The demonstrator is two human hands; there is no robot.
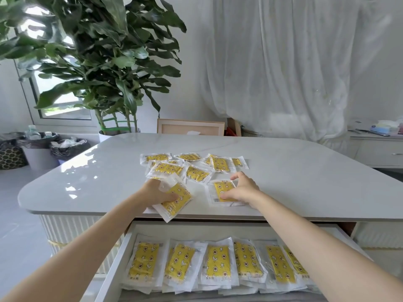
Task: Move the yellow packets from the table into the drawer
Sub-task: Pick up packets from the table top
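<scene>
Yellow packets [218, 262] are lining the open drawer [109, 269] in an overlapping row, while a loose cluster [196, 168] is waiting on the table [305, 182]. The left hand [157, 192] is gripping a tilted packet [176, 201] at the near edge; the right hand [242, 188] is pinching a flat packet [222, 189]. Probably past halfway.

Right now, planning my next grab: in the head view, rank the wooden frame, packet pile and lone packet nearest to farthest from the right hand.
1. Lone packet, under the right hand.
2. Packet pile, mid-table, just beyond.
3. Wooden frame, behind the far edge.
</scene>
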